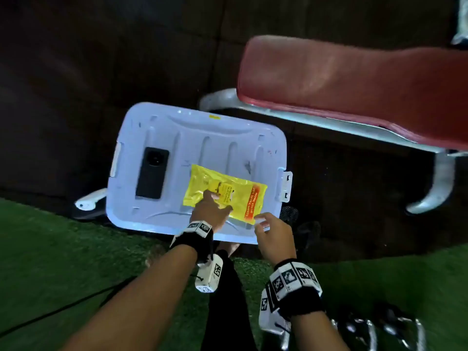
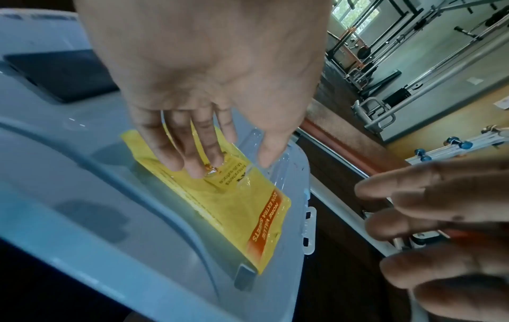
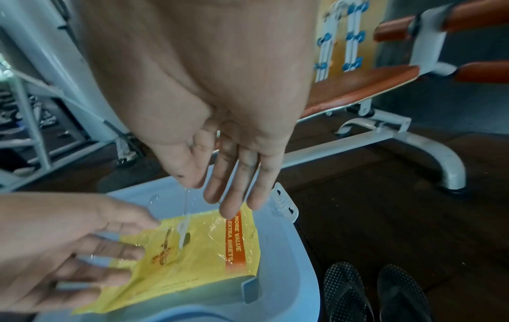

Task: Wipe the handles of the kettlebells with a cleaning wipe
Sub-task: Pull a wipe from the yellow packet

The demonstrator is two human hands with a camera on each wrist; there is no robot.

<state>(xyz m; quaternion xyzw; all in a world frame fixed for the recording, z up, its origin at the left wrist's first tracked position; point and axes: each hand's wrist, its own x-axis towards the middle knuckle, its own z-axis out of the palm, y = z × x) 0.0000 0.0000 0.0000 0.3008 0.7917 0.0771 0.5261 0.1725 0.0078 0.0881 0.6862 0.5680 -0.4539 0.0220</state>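
A yellow pack of cleaning wipes point(image 1: 240, 196) point(image 2: 234, 207) point(image 3: 203, 250) lies flat on a pale blue bin lid point(image 1: 202, 143). My left hand point(image 1: 212, 196) point(image 2: 198, 161) presses on the pack's left half with straight fingers. A clear seal flap point(image 3: 182, 231) stands up from the pack's middle. My right hand point(image 1: 263, 219) point(image 3: 220, 191) hovers just over the pack's right end, fingers spread and holding nothing. Blurred dark and chrome weights point(image 1: 379, 330) lie at the bottom right; I cannot tell if they are kettlebells.
A black phone point(image 1: 152, 173) lies on the lid's left side. A red padded bench on a silver frame point(image 1: 342, 89) stands to the right. Black sandals point(image 3: 371, 294) sit on the dark floor beside the bin. Green turf point(image 1: 50, 249) and a black cable point(image 1: 50, 312) are near me.
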